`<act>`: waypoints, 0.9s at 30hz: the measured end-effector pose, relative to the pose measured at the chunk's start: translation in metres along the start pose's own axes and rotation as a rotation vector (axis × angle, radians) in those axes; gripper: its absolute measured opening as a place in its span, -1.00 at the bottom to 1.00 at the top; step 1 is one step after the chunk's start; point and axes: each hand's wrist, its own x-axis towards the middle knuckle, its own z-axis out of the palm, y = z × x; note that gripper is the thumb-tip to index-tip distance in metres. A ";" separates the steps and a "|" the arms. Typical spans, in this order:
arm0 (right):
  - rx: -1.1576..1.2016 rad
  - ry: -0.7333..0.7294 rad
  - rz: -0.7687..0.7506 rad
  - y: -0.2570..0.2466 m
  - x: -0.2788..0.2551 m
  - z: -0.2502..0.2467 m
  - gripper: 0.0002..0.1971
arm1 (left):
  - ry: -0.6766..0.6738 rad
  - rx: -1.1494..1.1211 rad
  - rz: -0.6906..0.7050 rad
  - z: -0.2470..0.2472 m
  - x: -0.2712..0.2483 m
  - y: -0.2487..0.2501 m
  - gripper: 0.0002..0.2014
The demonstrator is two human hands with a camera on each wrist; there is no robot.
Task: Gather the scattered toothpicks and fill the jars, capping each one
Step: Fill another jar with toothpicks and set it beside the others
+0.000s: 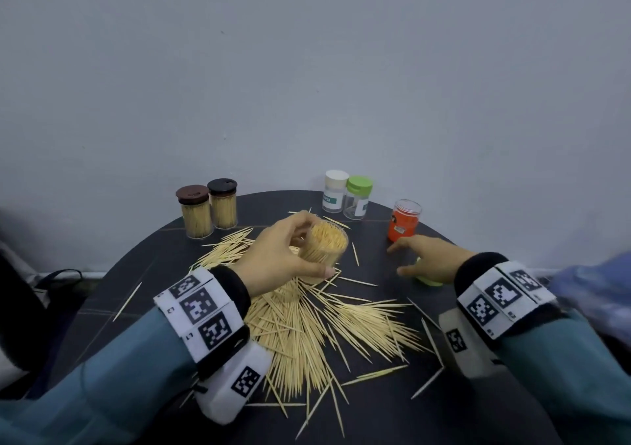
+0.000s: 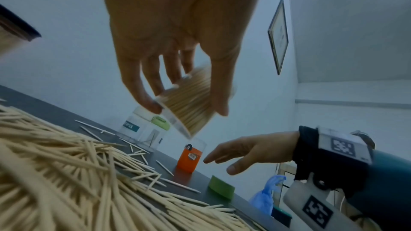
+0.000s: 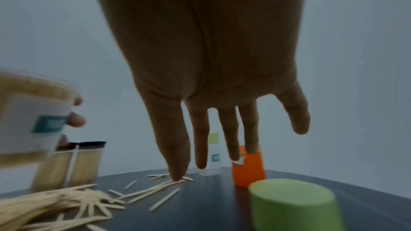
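Note:
My left hand (image 1: 286, 249) grips an uncapped clear jar (image 1: 326, 244) packed with toothpicks, held tilted just above the far end of the toothpick pile (image 1: 324, 328). The left wrist view shows thumb and fingers wrapped round this jar (image 2: 191, 104). My right hand (image 1: 426, 260) hovers open, fingers spread, over a loose green cap (image 1: 428, 280) lying on the table, and holds nothing. In the right wrist view the green cap (image 3: 293, 205) sits below the palm, and the fingertips (image 3: 177, 176) reach down near stray toothpicks. An orange jar (image 1: 404, 220) stands just beyond the right hand.
Two filled jars with dark caps (image 1: 196, 214) (image 1: 223, 205) stand at the back left. A white-capped jar (image 1: 334, 191) and a green-capped jar (image 1: 358, 197) stand at the back centre. The round dark table (image 1: 392, 410) meets a wall behind. A blue bag (image 1: 587, 280) lies off its right edge.

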 end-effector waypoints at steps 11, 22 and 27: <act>-0.093 -0.012 0.096 0.041 0.017 0.007 -0.51 | 0.068 0.018 0.151 -0.004 -0.002 0.002 -0.37; 0.815 0.340 -0.484 -0.052 -0.004 -0.008 -0.76 | 0.099 -0.091 0.145 -0.009 0.002 -0.003 -0.36; 0.851 0.319 -0.584 -0.077 -0.007 -0.008 -0.69 | 0.128 -0.044 0.165 -0.017 0.005 -0.006 -0.35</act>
